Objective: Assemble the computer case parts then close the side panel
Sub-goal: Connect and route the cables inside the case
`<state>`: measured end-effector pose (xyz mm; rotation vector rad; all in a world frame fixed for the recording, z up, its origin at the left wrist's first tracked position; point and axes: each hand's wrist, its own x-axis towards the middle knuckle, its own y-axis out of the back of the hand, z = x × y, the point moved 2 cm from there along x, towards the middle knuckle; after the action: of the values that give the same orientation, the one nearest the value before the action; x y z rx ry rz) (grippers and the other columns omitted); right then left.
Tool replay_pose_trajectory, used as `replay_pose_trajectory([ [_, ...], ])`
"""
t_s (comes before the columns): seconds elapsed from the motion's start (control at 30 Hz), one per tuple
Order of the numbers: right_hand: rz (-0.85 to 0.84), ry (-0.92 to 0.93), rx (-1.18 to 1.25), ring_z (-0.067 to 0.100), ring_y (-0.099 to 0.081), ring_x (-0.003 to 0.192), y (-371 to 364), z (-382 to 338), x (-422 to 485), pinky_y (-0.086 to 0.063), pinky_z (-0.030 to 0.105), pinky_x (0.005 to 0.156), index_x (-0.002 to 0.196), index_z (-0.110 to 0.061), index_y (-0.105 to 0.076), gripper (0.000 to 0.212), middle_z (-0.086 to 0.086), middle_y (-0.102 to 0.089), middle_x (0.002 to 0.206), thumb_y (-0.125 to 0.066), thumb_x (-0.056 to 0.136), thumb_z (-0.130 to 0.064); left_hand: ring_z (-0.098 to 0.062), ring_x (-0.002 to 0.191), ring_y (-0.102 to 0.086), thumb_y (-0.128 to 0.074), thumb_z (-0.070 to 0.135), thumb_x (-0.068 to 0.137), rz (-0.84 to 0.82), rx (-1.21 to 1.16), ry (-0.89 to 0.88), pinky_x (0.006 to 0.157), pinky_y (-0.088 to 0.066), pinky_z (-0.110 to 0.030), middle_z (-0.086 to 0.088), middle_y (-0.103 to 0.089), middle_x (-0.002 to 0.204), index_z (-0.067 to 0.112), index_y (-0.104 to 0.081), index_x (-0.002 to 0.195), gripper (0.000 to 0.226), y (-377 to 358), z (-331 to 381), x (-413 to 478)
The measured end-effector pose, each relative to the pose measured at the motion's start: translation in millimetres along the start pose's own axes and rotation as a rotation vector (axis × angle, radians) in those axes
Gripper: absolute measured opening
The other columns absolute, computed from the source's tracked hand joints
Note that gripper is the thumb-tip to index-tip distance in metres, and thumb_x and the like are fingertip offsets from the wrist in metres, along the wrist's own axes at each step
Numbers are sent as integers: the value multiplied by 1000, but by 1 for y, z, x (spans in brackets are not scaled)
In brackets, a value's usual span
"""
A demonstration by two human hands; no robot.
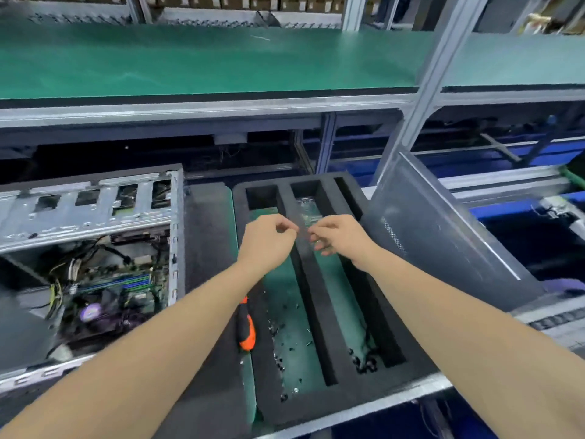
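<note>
Black foam tray [319, 312] with long slots lies on the tabletop [205, 248]. Above it the left hand [269, 242] and the right hand [342, 239] each keep a pinching grip on a small translucent piece [304, 228], too blurred to identify. The open grey metal computer case [95, 201] lies at the left, partly cut off. The grey side panel [443, 232] leans at the right.

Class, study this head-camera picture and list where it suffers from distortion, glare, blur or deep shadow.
Head view: the wide-angle lens makes the upright aluminium post lean; soft glare streaks the green shelf; the left hand and right hand are motion-smeared, so anything between them is unreadable; the space under the shelf is near-black; the computer case blurs towards the left edge.
</note>
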<state>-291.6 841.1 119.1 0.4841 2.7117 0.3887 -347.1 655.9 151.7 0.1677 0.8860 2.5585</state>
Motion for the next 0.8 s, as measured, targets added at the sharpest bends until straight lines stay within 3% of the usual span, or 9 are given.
replay_pose_trajectory([
  [0.07, 6, -53, 25, 23, -66, 74, 16, 25, 8, -56, 37, 67, 103, -3, -75, 14, 18, -75, 94, -67, 101, -15, -10, 76, -61, -55, 24, 94, 1, -10, 74, 69, -51, -25, 16, -67, 106, 35, -76, 95, 24, -21, -5, 1],
  [0.17, 11, -107, 35, 21, -66, 69, 31, 57, 17, -59, 33, 63, 99, -6, -75, 12, 14, -74, 90, -69, 100, -16, 6, 80, -58, -56, 21, 94, 9, -18, 186, 61, -38, -8, 23, -65, 91, 36, -76, 92, 25, -47, -15, -3],
  [0.3, 15, -139, -70, 25, -69, 72, 37, 83, 25, -65, 40, 78, 96, -3, -75, 9, 18, -73, 89, -66, 97, -3, 6, 87, -58, -58, 16, 92, -14, -35, 272, 57, -37, -3, 18, -69, 93, 32, -77, 97, 26, -75, -27, -14],
  [0.37, -130, -151, -307, 28, -75, 76, 33, 90, 23, -65, 39, 84, 98, -2, -76, 12, 16, -75, 89, -68, 92, 3, 3, 84, -62, -59, 14, 91, -30, -30, 287, 55, -39, -2, 14, -71, 94, 31, -77, 97, 25, -87, -31, -20],
  [0.47, -499, -173, -799, 28, -79, 91, 16, 97, 11, -62, 38, 90, 108, -3, -77, 23, 12, -79, 102, -81, 86, -3, -1, 78, -65, -62, 13, 88, -61, 16, 259, 54, -40, -1, 14, -72, 89, 30, -77, 94, 24, -103, -34, -27],
  [0.57, -658, -268, -1008, 32, -79, 85, -2, 114, -1, -65, 44, 83, 105, 1, -69, 26, 15, -77, 102, -84, 85, -7, 0, 81, -64, -67, 13, 88, -77, 38, 223, 63, -38, 2, 12, -72, 82, 29, -77, 92, 19, -115, -32, -27],
  [0.63, -640, -294, -1089, 33, -79, 76, -7, 124, -7, -65, 45, 77, 98, -2, -63, 29, 15, -75, 93, -86, 85, -14, 0, 77, -62, -66, 12, 88, -79, 47, 211, 64, -38, 2, 11, -70, 77, 29, -77, 92, 20, -121, -31, -26],
  [0.73, -553, -359, -991, 31, -72, 57, -11, 139, -11, -65, 45, 67, 108, 3, -61, 25, 17, -71, 81, -76, 93, -11, -1, 74, -60, -65, 11, 89, -87, 66, 205, 64, -37, 1, 8, -69, 73, 29, -77, 91, 22, -128, -32, -27],
  [0.8, -484, -381, -867, 37, -77, 69, -13, 149, -12, -65, 52, 73, 113, 7, -62, 18, 23, -75, 88, -64, 96, 1, -1, 73, -59, -64, 10, 89, -89, 74, 206, 63, -37, 1, 7, -69, 73, 30, -77, 91, 24, -131, -33, -28],
])
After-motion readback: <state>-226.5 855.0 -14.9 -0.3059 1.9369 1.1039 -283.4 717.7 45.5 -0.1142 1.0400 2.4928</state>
